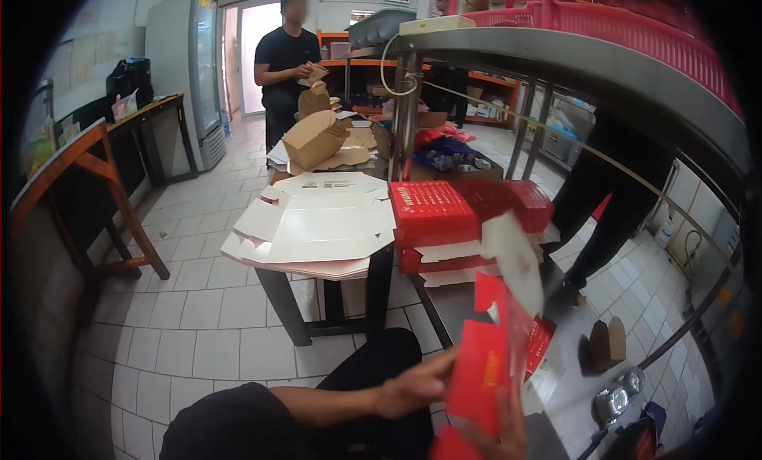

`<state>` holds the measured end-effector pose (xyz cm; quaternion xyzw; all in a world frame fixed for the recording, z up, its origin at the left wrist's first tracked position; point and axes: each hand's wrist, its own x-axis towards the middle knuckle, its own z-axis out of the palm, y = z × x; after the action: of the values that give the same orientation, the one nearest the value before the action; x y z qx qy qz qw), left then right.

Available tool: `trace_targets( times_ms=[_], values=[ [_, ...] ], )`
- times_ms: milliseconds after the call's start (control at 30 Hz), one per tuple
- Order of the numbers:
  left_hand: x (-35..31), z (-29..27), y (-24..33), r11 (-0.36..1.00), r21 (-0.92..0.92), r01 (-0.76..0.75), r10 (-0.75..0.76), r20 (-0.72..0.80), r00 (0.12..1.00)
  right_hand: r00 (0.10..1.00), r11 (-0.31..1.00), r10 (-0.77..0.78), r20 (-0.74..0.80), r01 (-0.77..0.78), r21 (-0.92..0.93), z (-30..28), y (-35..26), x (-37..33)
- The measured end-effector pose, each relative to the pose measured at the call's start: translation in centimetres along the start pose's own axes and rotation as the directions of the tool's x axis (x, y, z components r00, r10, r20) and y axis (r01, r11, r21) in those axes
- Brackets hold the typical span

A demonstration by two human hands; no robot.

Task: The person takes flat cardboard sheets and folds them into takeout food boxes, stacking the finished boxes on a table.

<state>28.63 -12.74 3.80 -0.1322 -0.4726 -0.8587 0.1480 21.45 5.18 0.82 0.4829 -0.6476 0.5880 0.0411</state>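
Note:
A red cardboard box [475, 373], partly folded with its white inner side showing, is held upright in front of me at the lower right. My left hand [417, 387] reaches across from the left and pinches its left edge. Against its lower right side, my right hand [508, 434] grips the carton, with some fingers blurred and partly hidden by it. The box's upper flap is smeared by motion. Beyond it, red folded boxes [432, 206] are stacked on a low metal shelf. Flat white carton blanks [325, 222] lie piled on a dark-legged stool to the left.
A steel table [635, 51] carrying pink baskets [635, 27] overhangs the right side. Brown cardboard boxes [313, 142] cover a surface beyond the blanks. One person [287, 59] stands behind them holding cardboard; another person's dark-clothed legs [603, 198] stand at right. A wooden frame [103, 198] stands left.

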Motion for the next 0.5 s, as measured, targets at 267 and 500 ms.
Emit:
trace_targets(
  times_ms=[267, 500],
  values=[
    [1.8, -2.2, -1.0, 0.786, 0.544, 0.293, -0.352, 0.004, 0.936, 0.891, 0.986, -0.142, -0.430, 0.089, -0.141, 0.8, 0.4, -3.9],
    [0.9, -0.6, -3.0, 0.763, 0.600, 0.238, -0.301, 0.004, 0.954, 0.987, 0.708, -0.011, 0.160, 0.121, -0.696, -1.5, 3.3, -5.0]
  ],
)
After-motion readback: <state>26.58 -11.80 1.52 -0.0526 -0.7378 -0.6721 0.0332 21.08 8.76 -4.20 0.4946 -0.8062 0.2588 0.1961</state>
